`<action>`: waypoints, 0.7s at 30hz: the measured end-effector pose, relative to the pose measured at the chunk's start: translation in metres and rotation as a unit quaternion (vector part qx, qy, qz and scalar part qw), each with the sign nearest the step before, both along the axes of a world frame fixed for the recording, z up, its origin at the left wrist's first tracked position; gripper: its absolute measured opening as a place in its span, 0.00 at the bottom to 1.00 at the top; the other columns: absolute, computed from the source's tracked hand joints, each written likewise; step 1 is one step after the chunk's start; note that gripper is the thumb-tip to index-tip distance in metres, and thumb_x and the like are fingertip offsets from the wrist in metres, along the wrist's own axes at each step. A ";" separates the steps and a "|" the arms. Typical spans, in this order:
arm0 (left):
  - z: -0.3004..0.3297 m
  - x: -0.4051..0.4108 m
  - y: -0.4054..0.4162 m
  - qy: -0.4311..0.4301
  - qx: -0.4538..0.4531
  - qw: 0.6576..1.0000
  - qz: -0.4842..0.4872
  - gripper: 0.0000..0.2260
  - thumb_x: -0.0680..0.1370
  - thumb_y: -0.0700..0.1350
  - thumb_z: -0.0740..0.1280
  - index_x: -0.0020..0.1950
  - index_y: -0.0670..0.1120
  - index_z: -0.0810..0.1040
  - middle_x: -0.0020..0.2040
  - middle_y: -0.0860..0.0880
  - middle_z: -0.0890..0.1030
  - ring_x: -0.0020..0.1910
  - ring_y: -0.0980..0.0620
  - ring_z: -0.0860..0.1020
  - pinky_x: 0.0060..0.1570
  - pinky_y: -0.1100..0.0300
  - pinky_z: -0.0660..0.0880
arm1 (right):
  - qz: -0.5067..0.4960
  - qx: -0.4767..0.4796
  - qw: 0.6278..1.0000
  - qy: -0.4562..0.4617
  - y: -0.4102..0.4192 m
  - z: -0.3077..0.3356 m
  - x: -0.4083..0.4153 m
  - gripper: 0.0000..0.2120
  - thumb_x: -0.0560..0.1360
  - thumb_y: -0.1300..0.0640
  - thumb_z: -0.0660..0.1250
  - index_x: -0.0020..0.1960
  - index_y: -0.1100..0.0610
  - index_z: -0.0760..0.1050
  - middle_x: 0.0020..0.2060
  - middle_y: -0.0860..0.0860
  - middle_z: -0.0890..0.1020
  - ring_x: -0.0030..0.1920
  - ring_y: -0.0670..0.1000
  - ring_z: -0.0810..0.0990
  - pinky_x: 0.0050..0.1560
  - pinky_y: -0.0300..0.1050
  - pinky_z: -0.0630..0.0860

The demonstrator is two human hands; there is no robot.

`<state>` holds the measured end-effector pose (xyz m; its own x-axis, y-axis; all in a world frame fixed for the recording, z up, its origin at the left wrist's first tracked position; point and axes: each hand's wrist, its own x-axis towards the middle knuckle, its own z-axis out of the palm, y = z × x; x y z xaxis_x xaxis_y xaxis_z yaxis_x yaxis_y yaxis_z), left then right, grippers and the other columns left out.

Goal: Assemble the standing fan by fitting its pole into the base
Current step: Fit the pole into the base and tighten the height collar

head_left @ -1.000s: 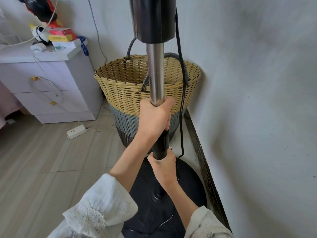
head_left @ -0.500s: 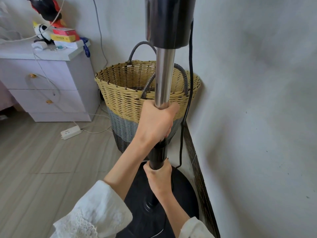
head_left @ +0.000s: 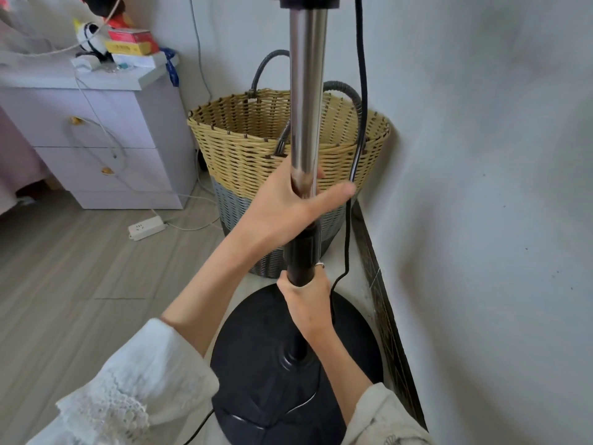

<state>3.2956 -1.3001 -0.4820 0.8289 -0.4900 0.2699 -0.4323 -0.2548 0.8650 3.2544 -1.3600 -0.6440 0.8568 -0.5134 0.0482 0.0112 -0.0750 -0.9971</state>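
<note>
The fan's chrome pole (head_left: 306, 91) stands upright, and its black lower tube (head_left: 301, 258) runs down into the socket of the round black base (head_left: 253, 354) on the floor. My left hand (head_left: 282, 207) wraps the pole where chrome meets black, thumb stretched out to the right. My right hand (head_left: 306, 300) grips the black tube just below, a ring on one finger. The fan's black cord (head_left: 362, 91) hangs down along the right side of the pole. The top of the fan is cut off by the frame.
A woven basket (head_left: 250, 146) with dark handles stands right behind the pole. A white drawer cabinet (head_left: 112, 139) with clutter on top is at the left, a power strip (head_left: 146, 228) on the floor. The wall and dark skirting (head_left: 385, 316) are close on the right.
The black housing at the top has moved up almost out of view, showing more chrome pole. My left thumb has straightened out from the pole. Both hands stay on the pole.
</note>
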 end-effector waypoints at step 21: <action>-0.042 -0.027 0.016 0.017 -0.045 0.999 0.008 0.17 0.72 0.49 0.71 0.57 0.45 0.73 0.55 0.46 0.80 0.56 0.51 0.77 0.60 0.51 0.75 | 0.138 -0.021 0.990 0.018 -0.018 0.030 -0.020 0.22 0.71 0.59 0.70 0.61 0.50 0.66 0.48 0.40 0.75 0.49 0.38 0.75 0.41 0.27 0.72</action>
